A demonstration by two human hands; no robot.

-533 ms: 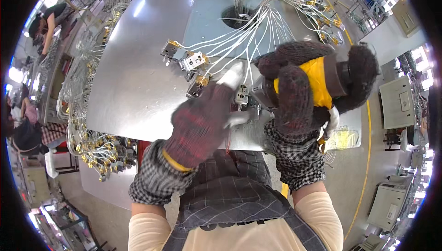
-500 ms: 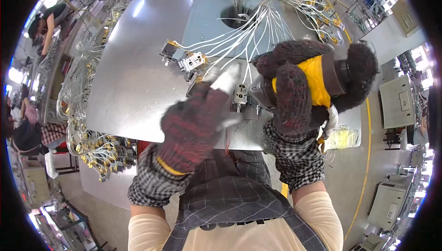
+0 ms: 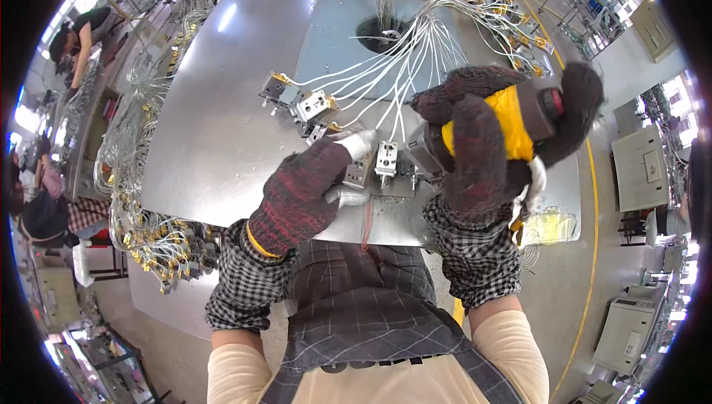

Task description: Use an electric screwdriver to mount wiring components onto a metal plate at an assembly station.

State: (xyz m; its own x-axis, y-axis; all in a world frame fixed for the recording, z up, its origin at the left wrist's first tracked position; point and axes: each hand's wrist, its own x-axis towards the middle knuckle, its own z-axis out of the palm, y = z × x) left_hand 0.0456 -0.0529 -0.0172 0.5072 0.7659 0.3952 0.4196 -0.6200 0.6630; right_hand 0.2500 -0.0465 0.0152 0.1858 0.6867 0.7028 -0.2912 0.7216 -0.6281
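- Left hand (image 3: 297, 200) has slid back toward the body.
- It pinches one small metal block (image 3: 357, 174), just left of another block (image 3: 386, 158), at the table (image 3: 200, 137).
- Right hand (image 3: 478, 148) grips one yellow-black tool (image 3: 509, 118).
- Probably lining up blocks; next needs steady fingers.
- White wires (image 3: 406, 63): too many to count.

This is a factory workshop. White wires (image 3: 424, 22) spread over a metal table (image 3: 200, 122), a yellow line (image 3: 593, 211) marks the floor (image 3: 560, 285), grey cabinets (image 3: 638, 167) stand about, and a co-worker (image 3: 92, 27) leans forward.
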